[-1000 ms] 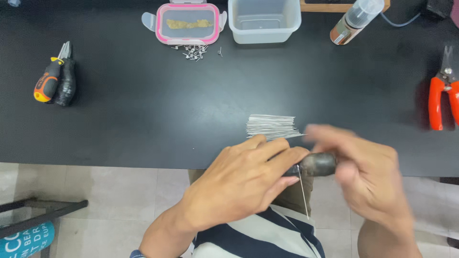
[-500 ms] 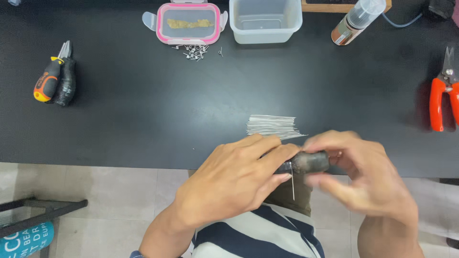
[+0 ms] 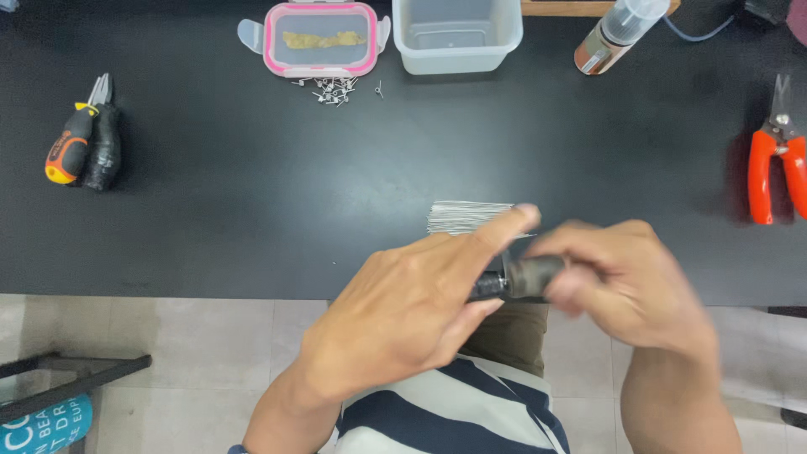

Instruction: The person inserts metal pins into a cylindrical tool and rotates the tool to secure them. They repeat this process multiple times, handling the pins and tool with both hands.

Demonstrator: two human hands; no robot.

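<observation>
My right hand (image 3: 626, 282) is closed around a short dark cylindrical tool (image 3: 525, 276) at the near edge of the black table (image 3: 252, 193). My left hand (image 3: 412, 311) touches the tool's left end, its index finger stretched out over a bundle of thin metal wires (image 3: 462, 216) lying on the table just beyond both hands. The right hand is blurred. The thin wire seen earlier under the tool is hidden now.
At the far edge stand a pink-rimmed lidded box (image 3: 319, 38), a clear tub (image 3: 456, 34) and a bottle (image 3: 618, 32), with several small bent wire pieces (image 3: 336, 88) near the box. Orange-and-black pliers (image 3: 84, 143) lie at left, red-handled cutters (image 3: 777, 155) at right.
My left index finger has lifted and stretched out over the wire bundle. The right hand has turned on the tool. The thin wire hanging below it is no longer visible.
</observation>
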